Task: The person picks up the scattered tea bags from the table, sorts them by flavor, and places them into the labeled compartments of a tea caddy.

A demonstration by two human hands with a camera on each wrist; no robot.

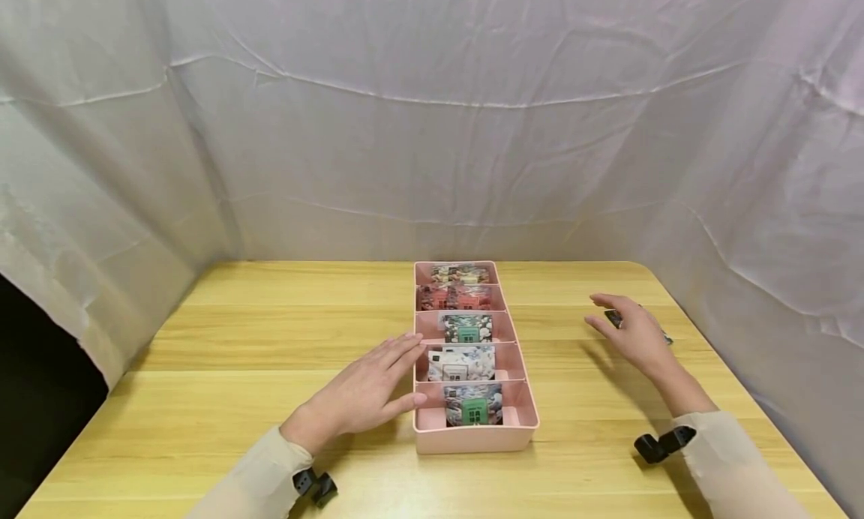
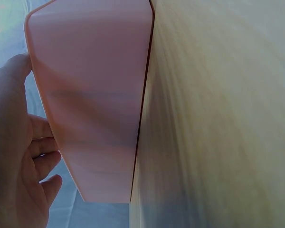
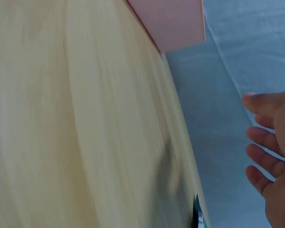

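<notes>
A long pink divided box (image 1: 475, 438) stands mid-table, its several compartments each bearing printed sachets. In the nearest is a blue patterned sachet with a green label (image 1: 474, 405); behind it come white floral sachets (image 1: 462, 364), a dark floral one with a green label (image 1: 468, 329) and red ones (image 1: 455, 297). My left hand (image 1: 367, 388) rests its fingertips and thumb at the box's left rim, fingers extended. To the right, my right hand (image 1: 637, 337) hovers above the table with parted fingers, partly hiding a dark sachet (image 1: 613, 318) under it.
The wooden table (image 1: 270, 339) is enclosed by grey-white cloth (image 1: 432, 151) behind and at both sides. A dark gap (image 1: 40, 361) shows at the left. Each wrist wears a small black camera, such as the right one (image 1: 664, 444).
</notes>
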